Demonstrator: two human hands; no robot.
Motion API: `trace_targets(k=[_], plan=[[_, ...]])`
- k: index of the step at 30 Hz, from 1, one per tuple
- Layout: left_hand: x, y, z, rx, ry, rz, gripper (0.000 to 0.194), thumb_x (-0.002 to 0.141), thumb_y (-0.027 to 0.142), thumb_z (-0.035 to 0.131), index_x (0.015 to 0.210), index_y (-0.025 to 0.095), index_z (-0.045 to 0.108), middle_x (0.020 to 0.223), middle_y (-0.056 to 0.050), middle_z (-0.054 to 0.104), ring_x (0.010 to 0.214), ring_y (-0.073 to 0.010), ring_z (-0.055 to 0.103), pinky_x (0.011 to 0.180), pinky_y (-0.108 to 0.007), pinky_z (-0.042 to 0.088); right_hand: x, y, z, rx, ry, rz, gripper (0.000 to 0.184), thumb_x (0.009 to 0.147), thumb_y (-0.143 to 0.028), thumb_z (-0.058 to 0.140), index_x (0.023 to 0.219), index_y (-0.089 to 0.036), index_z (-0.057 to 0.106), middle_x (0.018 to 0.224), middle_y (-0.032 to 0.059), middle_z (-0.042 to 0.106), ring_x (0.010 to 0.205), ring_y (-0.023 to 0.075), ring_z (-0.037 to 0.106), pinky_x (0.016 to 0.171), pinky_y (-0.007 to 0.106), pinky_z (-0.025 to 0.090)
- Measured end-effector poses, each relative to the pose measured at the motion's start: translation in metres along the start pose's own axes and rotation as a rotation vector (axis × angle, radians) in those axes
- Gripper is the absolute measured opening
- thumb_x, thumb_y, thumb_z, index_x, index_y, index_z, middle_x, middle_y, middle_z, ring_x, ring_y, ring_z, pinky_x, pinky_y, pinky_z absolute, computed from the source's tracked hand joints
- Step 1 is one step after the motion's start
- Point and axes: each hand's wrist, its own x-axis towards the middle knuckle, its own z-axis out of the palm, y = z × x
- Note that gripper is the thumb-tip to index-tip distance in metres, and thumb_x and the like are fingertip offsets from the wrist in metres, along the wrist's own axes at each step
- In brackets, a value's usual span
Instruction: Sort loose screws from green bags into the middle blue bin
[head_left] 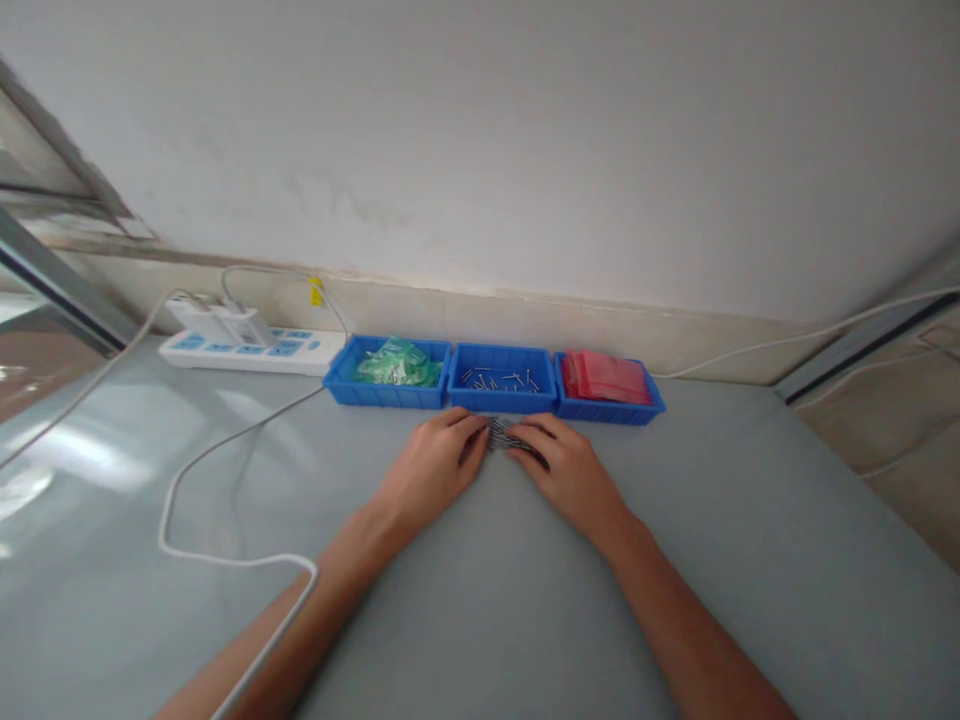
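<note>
A small bunch of thin metal screws [498, 434] lies on the grey table, just in front of the middle blue bin; at this size they could also be nails. My left hand [441, 450] closes on the left end of the bunch, thumb and fingers bent together. From the other side, my right hand [566, 462] pinches the right end with curved fingers. Both hands rest low on the table, and the fingers partly hide the bunch. Behind them, the middle blue bin [504, 402] holds several loose pieces of the same kind.
Left of the middle bin stands a blue bin [386, 397] with green plastic bags [399, 364]. The right blue bin [607, 411] contains red bags [606, 377]. A white power strip [300, 350] with plugged-in chargers sits back left. A white cable [225, 560] crosses over my left forearm.
</note>
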Motion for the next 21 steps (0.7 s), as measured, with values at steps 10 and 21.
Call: trace_targets(k=[10, 21], plan=[[-0.003, -0.008, -0.006, -0.062, 0.258, -0.031, 0.023, 0.098, 0.025, 0.055, 0.110, 0.017, 0.073, 0.094, -0.005, 0.075, 0.074, -0.0161, 0.072, 0.072, -0.028, 0.058, 0.001, 0.009, -0.005, 0.236, 0.199, 0.171, 0.017, 0.088, -0.012, 0.068, 0.101, -0.017, 0.076, 0.092, 0.0070, 0.076, 0.075, 0.0186, 0.070, 0.078, 0.035, 0.060], [-0.004, 0.004, -0.003, 0.081, 0.182, 0.186, 0.032, 0.104, 0.025, 0.048, 0.131, 0.017, 0.062, 0.108, -0.008, 0.074, 0.090, -0.0198, 0.073, 0.082, -0.032, 0.060, 0.011, 0.010, -0.007, 0.990, 0.355, 0.566, 0.029, 0.068, -0.038, 0.088, 0.088, -0.022, 0.075, 0.090, 0.0039, 0.079, 0.083, 0.0194, 0.073, 0.077, 0.032, 0.059]])
